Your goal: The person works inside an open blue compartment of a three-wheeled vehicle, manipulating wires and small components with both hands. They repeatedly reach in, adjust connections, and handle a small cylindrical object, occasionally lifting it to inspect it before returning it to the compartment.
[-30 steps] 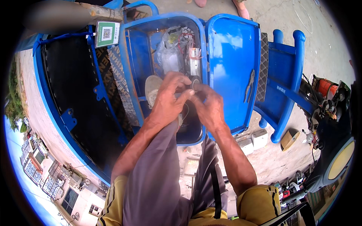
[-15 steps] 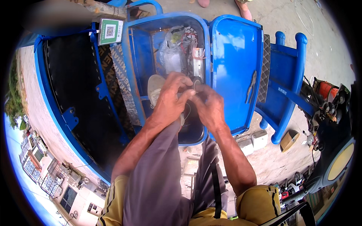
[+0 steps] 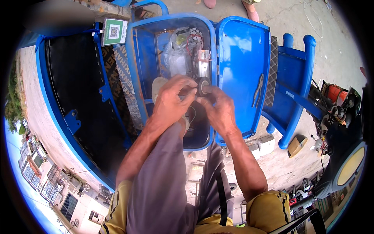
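Observation:
My left hand [image 3: 175, 95] is closed, fingers bent and thumb pressed to the fingertips. What it pinches is too small to make out. Beside it, my right hand [image 3: 220, 109] has thumb and forefinger closed at a dark round roll [image 3: 202, 82] with a pale ring at its middle, which looks like tape. Both hands hover over an open blue metal box [image 3: 139, 58]. A thin pale loop of wire or cord [image 3: 193, 113] shows below the fingers. Partly behind my left hand is a beige shoe [image 3: 157, 86].
A clear plastic bag [image 3: 177, 58] and a bundle of pale strips [image 3: 203, 64] lie in the box. Pliers [image 3: 258, 91] rest on its blue lid [image 3: 241, 74], opened to the right. Beyond stands a blue stool [image 3: 292, 85]. A black-topped blue frame [image 3: 74, 93] is at left.
My hands have drawn slightly apart, the right one moving a little to the right. The dark roll between them shows more plainly.

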A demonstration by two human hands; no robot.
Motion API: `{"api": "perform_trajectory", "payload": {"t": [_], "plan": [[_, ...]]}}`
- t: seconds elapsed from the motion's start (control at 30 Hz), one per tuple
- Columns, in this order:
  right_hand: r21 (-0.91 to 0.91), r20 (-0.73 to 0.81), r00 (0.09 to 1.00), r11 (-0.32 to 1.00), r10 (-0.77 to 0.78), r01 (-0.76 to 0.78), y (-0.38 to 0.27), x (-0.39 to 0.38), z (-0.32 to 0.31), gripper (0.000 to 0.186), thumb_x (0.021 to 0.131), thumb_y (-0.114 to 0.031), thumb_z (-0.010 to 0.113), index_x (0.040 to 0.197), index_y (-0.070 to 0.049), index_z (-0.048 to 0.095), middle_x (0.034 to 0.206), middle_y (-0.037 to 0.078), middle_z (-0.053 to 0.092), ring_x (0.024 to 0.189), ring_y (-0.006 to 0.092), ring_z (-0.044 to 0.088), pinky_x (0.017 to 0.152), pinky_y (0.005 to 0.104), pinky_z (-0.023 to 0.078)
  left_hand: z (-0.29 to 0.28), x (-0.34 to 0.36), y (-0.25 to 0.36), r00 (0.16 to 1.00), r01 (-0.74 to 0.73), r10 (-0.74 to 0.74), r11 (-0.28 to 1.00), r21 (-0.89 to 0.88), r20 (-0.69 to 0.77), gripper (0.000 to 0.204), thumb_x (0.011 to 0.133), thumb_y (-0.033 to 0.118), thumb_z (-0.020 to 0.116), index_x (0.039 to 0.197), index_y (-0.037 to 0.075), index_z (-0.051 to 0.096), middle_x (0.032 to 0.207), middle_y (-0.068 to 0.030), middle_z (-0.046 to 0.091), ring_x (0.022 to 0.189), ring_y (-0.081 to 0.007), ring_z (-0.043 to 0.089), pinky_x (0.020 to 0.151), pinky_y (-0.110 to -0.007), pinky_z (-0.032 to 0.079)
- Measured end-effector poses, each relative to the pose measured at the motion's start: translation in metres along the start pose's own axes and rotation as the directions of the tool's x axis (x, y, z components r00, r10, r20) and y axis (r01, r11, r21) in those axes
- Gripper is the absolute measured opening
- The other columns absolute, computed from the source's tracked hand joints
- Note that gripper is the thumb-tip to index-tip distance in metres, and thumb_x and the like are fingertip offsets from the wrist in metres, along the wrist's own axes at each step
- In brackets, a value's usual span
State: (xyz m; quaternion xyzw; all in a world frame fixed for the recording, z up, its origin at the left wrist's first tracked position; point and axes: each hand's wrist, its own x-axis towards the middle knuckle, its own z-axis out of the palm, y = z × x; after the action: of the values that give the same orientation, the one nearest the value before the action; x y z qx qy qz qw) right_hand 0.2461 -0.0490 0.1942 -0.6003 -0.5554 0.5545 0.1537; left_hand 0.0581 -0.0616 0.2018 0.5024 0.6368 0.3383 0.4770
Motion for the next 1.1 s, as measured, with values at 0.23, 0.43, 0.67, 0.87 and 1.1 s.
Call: {"api": "perform_trajectory", "payload": {"t": [0.23,0.43,0.67,0.87,1.1], "plan": [[-0.270,-0.019,0.948,0.915,-0.317,0.301,0.006,-0.003,-0.005,0.032,0.089,-0.006,0.085,0.119,-0.003,0.075,0.117,0.015,0.077,0.110,0.0391,0.073,0.095,0.0485,0.060,-0.001,0.002,0.003,0.982,-0.185,0.180,0.919,0.348,0.047,0.020,0.083,-0.005,0.080,0.100,0.001,0.071,0.101,-0.0094,0.072,0.088,-0.0306,0.075,0.075,-0.040,0.061],[-0.294,0.016,0.931,0.888,-0.365,0.353,0.007,-0.007,-0.004,0.034,0.088,-0.005,0.084,0.120,-0.002,0.075,0.117,0.015,0.077,0.109,0.0395,0.073,0.094,0.0486,0.060,0.008,0.001,-0.004,0.955,-0.277,0.295,0.839,0.467,0.037,0.024,0.076,-0.004,0.081,0.090,0.003,0.061,0.090,-0.0100,0.063,0.079,-0.0349,0.067,0.067,-0.044,0.055],[-0.046,0.110,0.994,0.999,0.008,-0.003,0.003,-0.007,-0.009,0.035,0.096,-0.014,0.083,0.127,0.000,0.073,0.125,0.023,0.077,0.115,0.0448,0.073,0.096,0.0492,0.059,0.002,-0.010,-0.014,0.986,-0.152,0.129,0.956,0.250,0.105,0.027,0.079,-0.005,0.082,0.096,0.001,0.062,0.092,-0.0093,0.063,0.078,-0.0268,0.068,0.071,-0.040,0.056],[-0.237,0.134,0.989,0.971,0.065,-0.032,0.021,-0.017,-0.015,0.035,0.097,-0.018,0.083,0.126,-0.003,0.073,0.121,0.022,0.079,0.114,0.0450,0.074,0.096,0.0506,0.059,0.010,-0.024,-0.032,0.989,0.072,-0.077,0.996,0.045,0.126,0.026,0.088,0.005,0.087,0.110,0.001,0.072,0.109,-0.0097,0.071,0.089,-0.0252,0.072,0.083,-0.039,0.059],[-0.270,0.195,0.981,0.962,0.014,0.040,0.024,-0.023,-0.007,0.035,0.096,-0.022,0.083,0.126,-0.006,0.074,0.120,0.019,0.080,0.112,0.0428,0.075,0.097,0.0512,0.059,0.008,-0.035,-0.056,0.975,0.007,-0.036,0.992,0.129,0.220,0.021,0.094,0.012,0.081,0.111,0.003,0.074,0.105,-0.0113,0.072,0.099,-0.0341,0.072,0.087,-0.045,0.058]]}}
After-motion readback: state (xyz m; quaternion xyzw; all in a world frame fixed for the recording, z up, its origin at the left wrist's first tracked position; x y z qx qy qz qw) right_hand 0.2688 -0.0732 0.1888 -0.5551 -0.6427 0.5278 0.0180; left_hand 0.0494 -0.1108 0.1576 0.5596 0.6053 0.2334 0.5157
